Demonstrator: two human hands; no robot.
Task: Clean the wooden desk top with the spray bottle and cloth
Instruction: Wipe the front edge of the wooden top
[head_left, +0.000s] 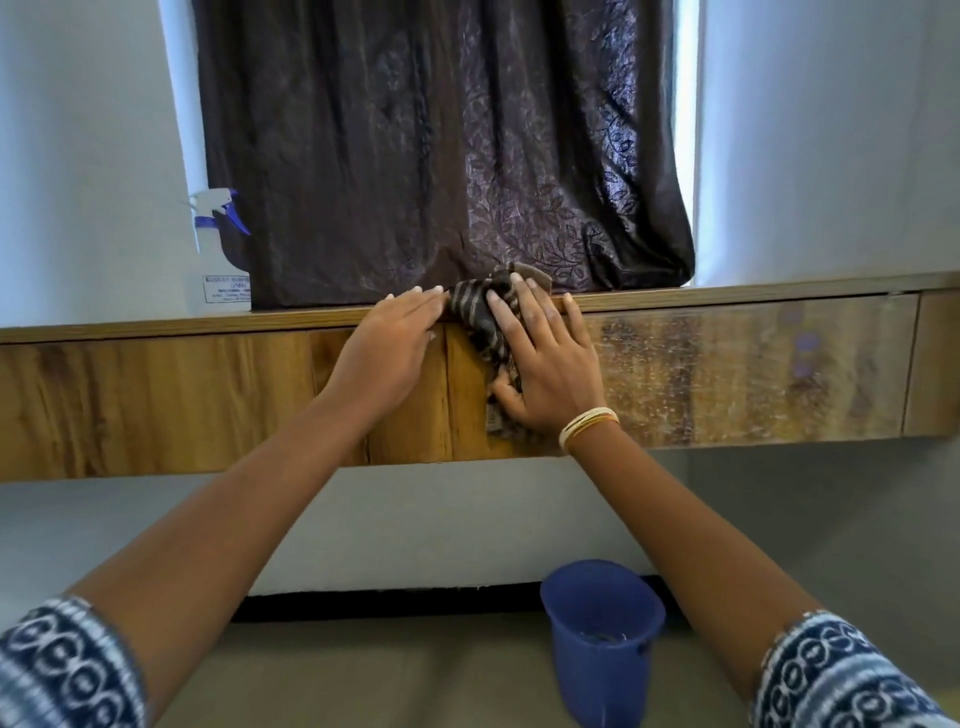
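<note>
Head view, looking forward and down along both forearms to a wall-mounted wooden desk (156, 395); the right hand (545, 364) lies flat with fingers spread over a striped brown cloth (480, 317), pressing it against the desk's front panel and over its upper edge, the thumb tucked against the cloth's lower folds; the left hand (389, 343) rests just beside it, fingers straight and held together, fingertips reaching the top edge and touching the cloth's left side, holding nothing; pale bangles (587, 423) circle the right wrist; patterned blue-and-white sleeves (67, 670) show at the lower corners. The front panel to the right of the hands is speckled with droplets or streaks; the panel to the left appears dry. The spray bottle (218, 260), clear with a blue trigger and a white label, stands upright on the desk top at far left, well apart from both hands; a dark patterned curtain (441, 156) hangs behind, its hem meeting the desk top; a blue bucket (602, 639) stands on the floor below the right forearm.
</note>
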